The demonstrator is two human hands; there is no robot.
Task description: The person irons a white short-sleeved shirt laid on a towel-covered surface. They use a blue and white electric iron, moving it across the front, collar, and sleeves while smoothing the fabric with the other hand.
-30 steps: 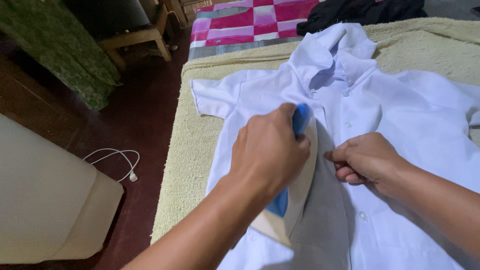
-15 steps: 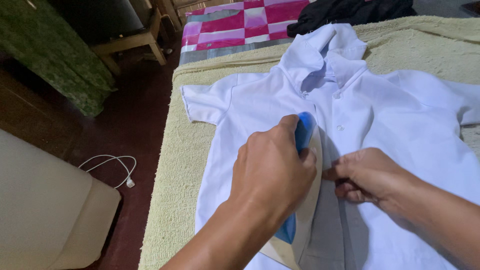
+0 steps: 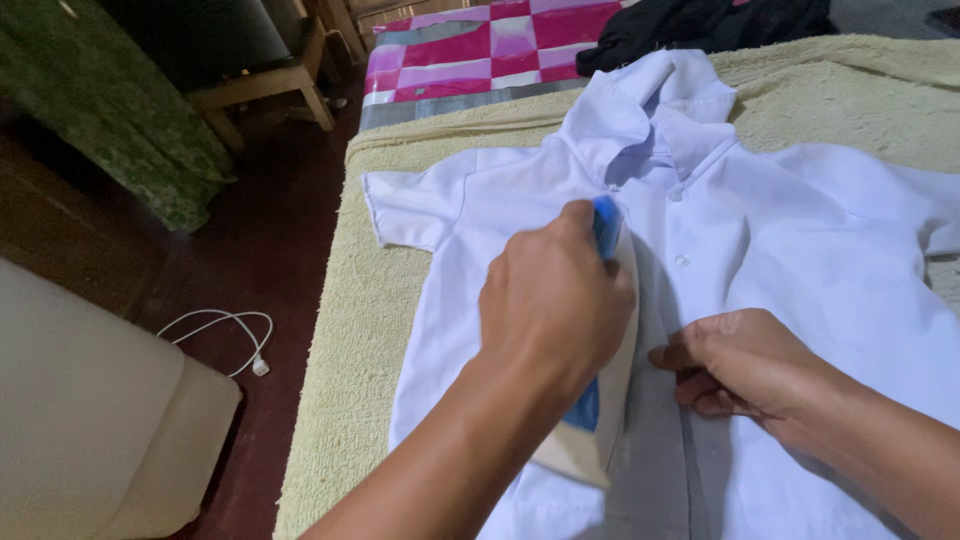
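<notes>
A white short-sleeved shirt lies flat, collar away from me, on a pale yellow towel. My left hand is closed around the blue handle of a cream-and-blue iron, which rests on the shirt's left front panel beside the button strip. My right hand presses the fabric at the button strip just right of the iron, fingers curled on the cloth.
A pink, white and grey checked cloth and a dark garment lie beyond the towel. Left of the towel is dark red floor with a white cable, a cream cushion-like object, green fabric and a wooden stool.
My left hand has pushed the iron forward along the shirt toward the collar. My right hand has slid slightly back toward me on the button strip.
</notes>
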